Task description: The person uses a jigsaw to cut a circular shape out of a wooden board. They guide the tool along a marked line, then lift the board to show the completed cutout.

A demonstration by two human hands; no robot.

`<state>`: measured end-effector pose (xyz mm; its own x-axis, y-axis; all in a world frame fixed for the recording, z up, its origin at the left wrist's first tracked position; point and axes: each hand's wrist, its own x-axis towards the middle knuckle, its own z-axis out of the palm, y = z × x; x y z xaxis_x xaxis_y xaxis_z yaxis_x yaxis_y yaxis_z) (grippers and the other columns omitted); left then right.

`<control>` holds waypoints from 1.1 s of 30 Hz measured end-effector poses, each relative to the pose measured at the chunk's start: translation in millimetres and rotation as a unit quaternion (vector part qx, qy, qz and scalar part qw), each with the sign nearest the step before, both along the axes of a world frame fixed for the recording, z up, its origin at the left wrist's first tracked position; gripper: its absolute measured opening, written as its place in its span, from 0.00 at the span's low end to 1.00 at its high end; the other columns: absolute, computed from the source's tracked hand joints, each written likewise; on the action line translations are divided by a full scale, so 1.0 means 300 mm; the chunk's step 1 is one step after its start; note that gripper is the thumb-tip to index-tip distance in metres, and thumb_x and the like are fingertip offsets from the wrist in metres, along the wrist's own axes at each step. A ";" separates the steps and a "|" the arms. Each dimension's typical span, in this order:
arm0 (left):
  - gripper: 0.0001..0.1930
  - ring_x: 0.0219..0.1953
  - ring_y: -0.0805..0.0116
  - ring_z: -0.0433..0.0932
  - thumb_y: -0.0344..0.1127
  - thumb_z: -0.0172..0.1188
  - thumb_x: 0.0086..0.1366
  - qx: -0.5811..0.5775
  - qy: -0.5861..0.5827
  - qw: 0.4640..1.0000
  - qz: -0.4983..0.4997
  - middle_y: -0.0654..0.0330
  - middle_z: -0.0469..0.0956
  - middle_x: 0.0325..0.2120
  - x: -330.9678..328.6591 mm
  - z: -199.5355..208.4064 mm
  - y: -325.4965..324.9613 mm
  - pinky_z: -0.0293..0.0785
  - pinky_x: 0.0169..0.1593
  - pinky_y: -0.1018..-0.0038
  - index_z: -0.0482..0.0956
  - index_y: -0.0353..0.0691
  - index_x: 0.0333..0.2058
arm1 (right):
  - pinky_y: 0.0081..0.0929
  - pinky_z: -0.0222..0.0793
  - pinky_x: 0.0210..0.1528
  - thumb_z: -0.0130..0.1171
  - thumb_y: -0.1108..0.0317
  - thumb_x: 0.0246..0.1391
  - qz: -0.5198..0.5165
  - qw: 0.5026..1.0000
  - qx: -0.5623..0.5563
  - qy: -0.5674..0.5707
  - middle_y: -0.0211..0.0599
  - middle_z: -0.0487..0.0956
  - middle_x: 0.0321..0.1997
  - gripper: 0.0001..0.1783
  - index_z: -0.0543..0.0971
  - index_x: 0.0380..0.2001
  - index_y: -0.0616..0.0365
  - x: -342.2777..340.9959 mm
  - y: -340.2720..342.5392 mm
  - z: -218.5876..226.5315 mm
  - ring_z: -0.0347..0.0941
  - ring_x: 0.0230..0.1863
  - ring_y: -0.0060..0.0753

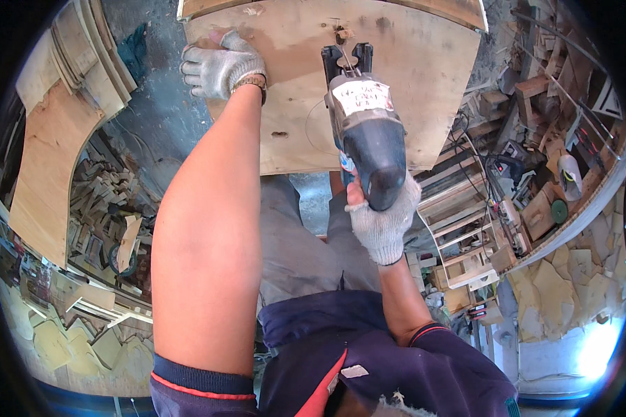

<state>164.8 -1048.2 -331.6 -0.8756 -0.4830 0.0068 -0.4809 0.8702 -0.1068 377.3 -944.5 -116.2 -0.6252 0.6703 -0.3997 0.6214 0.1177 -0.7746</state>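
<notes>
Jigsaw (373, 144) fills the right hand (388, 217) — left hand (222, 67) rests on plywood (285, 101).

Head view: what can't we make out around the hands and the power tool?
All in the head view:
Most fingers of the right hand: hidden by the power tool.
Contact between tool and board: hidden under the tool's body.
Palm of the left hand: hidden by the back of the hand.
Board's underside: hidden by its top face.

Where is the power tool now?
In the head view, the power tool is right of centre, over the plywood board, in the right hand.
</notes>
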 end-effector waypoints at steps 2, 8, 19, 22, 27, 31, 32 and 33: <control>0.36 0.54 0.50 0.73 0.67 0.45 0.71 -0.002 0.017 1.000 -0.007 0.50 0.72 0.51 0.001 -0.007 -0.001 0.68 0.57 0.52 0.67 0.38 0.60 | 0.38 0.74 0.34 0.68 0.64 0.40 -0.043 0.998 -0.029 0.030 0.43 0.80 0.25 0.20 0.80 0.39 0.60 0.040 -0.014 0.003 0.79 0.25 0.46; 0.36 0.53 0.50 0.73 0.67 0.45 0.71 -0.013 -0.001 1.000 0.003 0.50 0.73 0.51 -0.003 -0.015 -0.002 0.68 0.57 0.53 0.67 0.37 0.59 | 0.35 0.75 0.51 0.75 0.65 0.50 0.102 0.993 0.057 -0.007 0.47 0.76 0.48 0.34 0.68 0.54 0.66 0.077 0.034 0.010 0.79 0.45 0.40; 0.41 0.57 0.51 0.72 0.68 0.51 0.67 -0.035 -0.039 0.999 -0.005 0.50 0.71 0.55 -0.007 -0.008 -0.004 0.66 0.60 0.51 0.63 0.37 0.62 | 0.41 0.68 0.54 0.76 0.59 0.44 -0.002 0.999 0.025 -0.042 0.47 0.76 0.49 0.43 0.71 0.60 0.68 0.220 -0.008 -0.021 0.73 0.50 0.46; 0.34 0.56 0.49 0.72 0.63 0.49 0.70 -0.008 0.002 1.000 -0.003 0.49 0.72 0.53 -0.004 -0.006 0.003 0.64 0.62 0.47 0.67 0.37 0.59 | 0.43 0.65 0.54 0.77 0.55 0.45 -0.028 0.999 0.001 -0.042 0.46 0.75 0.48 0.44 0.71 0.61 0.68 0.307 -0.014 -0.002 0.72 0.49 0.48; 0.33 0.56 0.50 0.74 0.66 0.47 0.70 -0.008 0.009 1.000 0.008 0.48 0.74 0.52 -0.007 -0.007 0.000 0.66 0.59 0.50 0.69 0.39 0.55 | 0.40 0.69 0.58 0.76 0.58 0.51 -0.052 0.995 -0.085 -0.017 0.48 0.76 0.50 0.43 0.65 0.61 0.70 0.330 0.032 -0.017 0.74 0.53 0.42; 0.35 0.54 0.48 0.75 0.66 0.48 0.69 -0.005 0.020 1.000 0.004 0.48 0.74 0.51 -0.013 -0.023 -0.006 0.66 0.58 0.49 0.69 0.37 0.56 | 0.36 0.74 0.59 0.75 0.69 0.53 -0.197 0.966 -0.154 0.066 0.49 0.75 0.53 0.40 0.62 0.61 0.70 0.267 0.029 -0.029 0.75 0.56 0.37; 0.34 0.54 0.48 0.74 0.64 0.49 0.69 0.005 0.030 1.000 0.001 0.48 0.74 0.51 -0.015 -0.027 -0.007 0.66 0.58 0.49 0.69 0.36 0.56 | 0.35 0.75 0.58 0.74 0.71 0.53 -0.206 0.968 -0.127 0.070 0.49 0.75 0.54 0.39 0.62 0.61 0.70 0.258 0.023 -0.028 0.75 0.56 0.37; 0.34 0.54 0.48 0.74 0.63 0.50 0.69 0.002 0.038 0.999 0.001 0.47 0.74 0.51 -0.011 -0.027 -0.010 0.66 0.58 0.49 0.69 0.35 0.56 | 0.35 0.76 0.56 0.74 0.72 0.53 -0.217 0.971 -0.077 0.066 0.50 0.75 0.55 0.39 0.62 0.61 0.69 0.257 0.019 -0.022 0.76 0.54 0.37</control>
<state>161.4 -1051.2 -339.7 -0.8712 -0.4857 0.0714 -0.4900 0.8692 -0.0661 454.4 -938.6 -122.8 -0.3496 0.8208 -0.4518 0.4813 -0.2564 -0.8383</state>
